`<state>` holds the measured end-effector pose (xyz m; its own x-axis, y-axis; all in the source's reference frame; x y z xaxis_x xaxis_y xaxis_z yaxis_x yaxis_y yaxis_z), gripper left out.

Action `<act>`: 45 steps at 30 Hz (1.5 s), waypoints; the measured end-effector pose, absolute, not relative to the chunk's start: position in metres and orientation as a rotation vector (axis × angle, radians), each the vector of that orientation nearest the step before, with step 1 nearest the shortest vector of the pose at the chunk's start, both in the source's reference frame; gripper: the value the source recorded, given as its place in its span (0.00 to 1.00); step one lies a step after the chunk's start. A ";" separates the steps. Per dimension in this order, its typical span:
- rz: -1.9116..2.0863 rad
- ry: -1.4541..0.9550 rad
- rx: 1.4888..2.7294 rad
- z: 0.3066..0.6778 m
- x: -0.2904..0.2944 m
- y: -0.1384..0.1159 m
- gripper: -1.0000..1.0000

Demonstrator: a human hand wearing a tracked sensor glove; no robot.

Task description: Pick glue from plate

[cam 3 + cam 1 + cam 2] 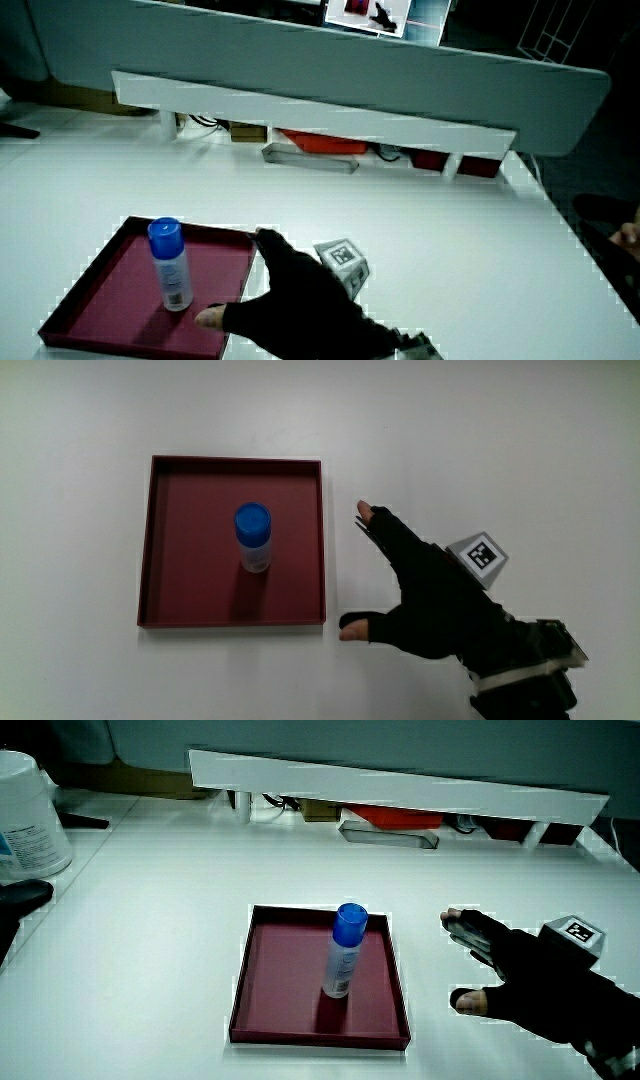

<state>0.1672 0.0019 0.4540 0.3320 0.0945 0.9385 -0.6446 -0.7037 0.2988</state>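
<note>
A glue stick (254, 538) with a blue cap and pale body stands upright near the middle of a dark red square plate (170, 605). Both side views show the glue (343, 952) (171, 264) upright on the plate (270, 1010) (110, 290). The gloved hand (420, 595) hovers over the bare table just beside the plate's edge, apart from the glue. Its fingers are spread, thumb and forefinger wide apart, and it holds nothing. A small patterned cube (477, 555) sits on the back of the hand (540, 985) (300, 300).
A low white partition (400, 785) runs along the table's edge farthest from the person, with red and grey items under it. A large white container (28, 815) stands at the table's edge in a side view.
</note>
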 end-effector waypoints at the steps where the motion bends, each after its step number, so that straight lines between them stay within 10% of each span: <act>1: 1.433 -0.497 1.931 0.456 0.164 -0.001 0.50; 37: 1.541 -0.515 1.705 0.503 0.059 -0.050 0.50; 45: 1.639 -0.496 1.714 0.507 0.061 -0.050 0.67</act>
